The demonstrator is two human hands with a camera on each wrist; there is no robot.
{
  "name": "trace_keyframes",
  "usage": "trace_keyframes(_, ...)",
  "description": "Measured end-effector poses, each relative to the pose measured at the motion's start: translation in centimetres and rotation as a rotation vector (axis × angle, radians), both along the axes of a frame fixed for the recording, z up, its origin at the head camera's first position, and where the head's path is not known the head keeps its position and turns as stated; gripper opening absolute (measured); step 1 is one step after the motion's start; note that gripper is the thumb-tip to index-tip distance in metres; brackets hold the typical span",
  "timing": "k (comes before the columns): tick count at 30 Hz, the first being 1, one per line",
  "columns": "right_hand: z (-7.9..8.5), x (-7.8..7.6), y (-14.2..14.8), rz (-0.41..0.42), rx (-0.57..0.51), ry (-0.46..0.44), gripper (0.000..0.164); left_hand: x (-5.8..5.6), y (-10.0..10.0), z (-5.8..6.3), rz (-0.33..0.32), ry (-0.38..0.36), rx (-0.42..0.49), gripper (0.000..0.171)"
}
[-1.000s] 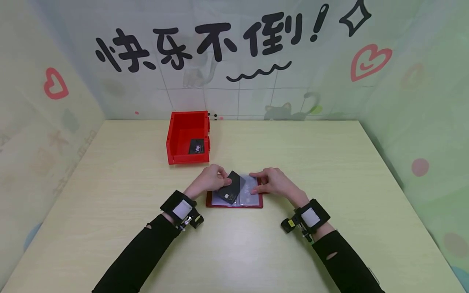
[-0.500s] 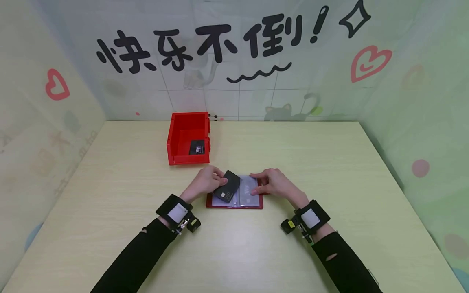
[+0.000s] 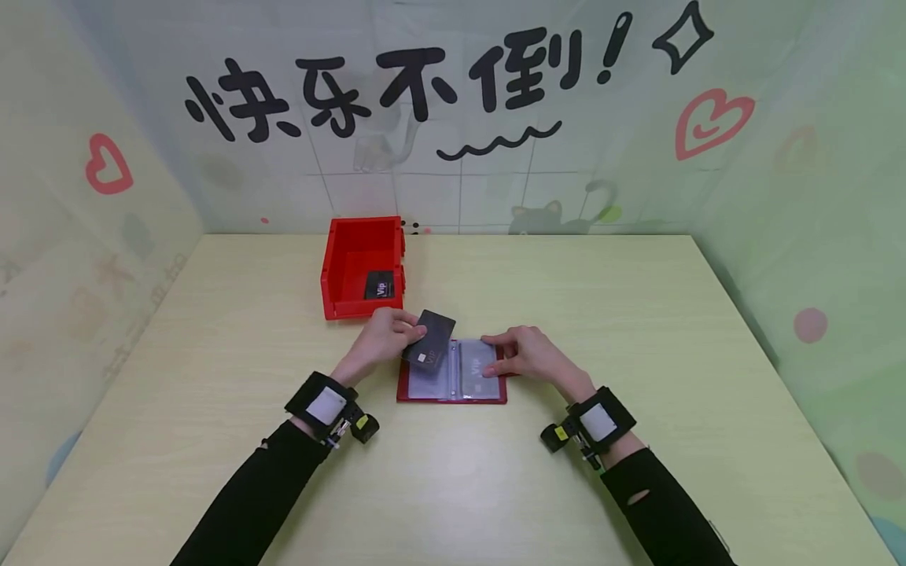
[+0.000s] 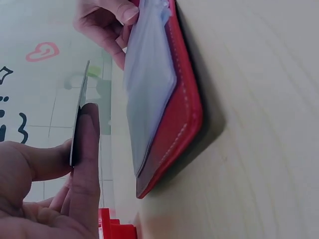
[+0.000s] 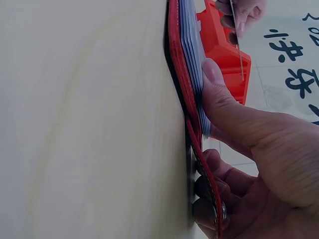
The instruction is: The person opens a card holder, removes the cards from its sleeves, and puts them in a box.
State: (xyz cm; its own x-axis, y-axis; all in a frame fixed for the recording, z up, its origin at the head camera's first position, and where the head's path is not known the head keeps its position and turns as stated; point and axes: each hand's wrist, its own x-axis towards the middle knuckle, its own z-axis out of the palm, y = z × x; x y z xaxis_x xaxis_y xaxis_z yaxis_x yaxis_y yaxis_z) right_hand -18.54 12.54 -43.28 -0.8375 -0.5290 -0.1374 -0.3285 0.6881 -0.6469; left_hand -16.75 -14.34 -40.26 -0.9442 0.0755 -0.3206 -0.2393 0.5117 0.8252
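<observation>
- Head view: red bin [image 3: 328, 287] sits on table [image 3: 566, 495] just beyond L hand [image 3: 385, 338], w/ 1 dark "Vip" card [image 3: 380, 284] at its near R corner; printed wall [image 3: 488, 192] behind.
- Black sleeves [image 3: 251, 491] & wrist straps w/ small cams [image 3: 325, 405] on 2 forearms.
- In the way (head view): held black card [image 3: 430, 339] covers upper L corner of open red card holder [image 3: 402, 393]; R hand [image 3: 527, 351] hides part of its R edge.
- L wrist view: same card edge-on, raised off the holder w/ a gap btwn; head view alone makes them look overlapped.
- R wrist view: stacked clear pages [image 5: 192, 45] from the side, plus strap [image 5: 212, 189] w/ metal snap [image 5: 224, 211], mostly hidden in head view. Card printing shows only in head view.
- L hand pinches black card btwn thumb & fingers.
- R hand grips holder's R side, thumb on pages, fingers curled by strap.
- Hands apart; holder lies flat btwn them, card above its L half.
</observation>
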Motion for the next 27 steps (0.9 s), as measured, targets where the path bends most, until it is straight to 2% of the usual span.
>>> trace_keyframes(12,-0.1,0.0,0.0,0.005,0.005,-0.012,0.061,-1.5,-2.0,0.7,0.125,0.074,0.064,0.041)
trace_keyframes(27,-0.1,-0.1,0.1,0.007,0.004,-0.024,0.061,-4.6,-5.5,2.5,0.332,0.132,0.088,0.047)
